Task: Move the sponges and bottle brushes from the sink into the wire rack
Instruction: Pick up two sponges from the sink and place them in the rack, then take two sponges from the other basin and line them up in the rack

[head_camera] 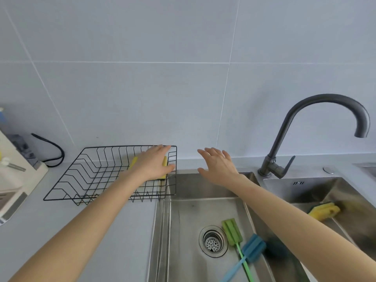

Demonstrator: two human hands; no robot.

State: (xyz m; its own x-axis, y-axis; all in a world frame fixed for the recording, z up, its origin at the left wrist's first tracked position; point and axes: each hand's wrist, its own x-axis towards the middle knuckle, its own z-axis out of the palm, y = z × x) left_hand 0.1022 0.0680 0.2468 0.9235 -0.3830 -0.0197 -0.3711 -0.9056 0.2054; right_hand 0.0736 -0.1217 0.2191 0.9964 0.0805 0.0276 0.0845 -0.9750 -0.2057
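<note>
A black wire rack [81, 171] sits on the counter left of the sink. My left hand [153, 164] lies inside its right end, closed over a yellow sponge [164, 161] that shows on both sides of the palm. Above the back edge of the left basin [189, 231], my right hand [218, 166] hovers with its fingers spread and nothing in it. A green bottle brush [232, 232] and a blue bottle brush [254, 248] lie crossed beside the drain [213, 241]. Another yellow sponge [324, 210] rests in the right basin [350, 220].
A dark curved faucet [284, 139] rises between the two basins at the back. At the far left stand a white appliance [12, 180] and a black cable [55, 151]. A tiled wall closes the back.
</note>
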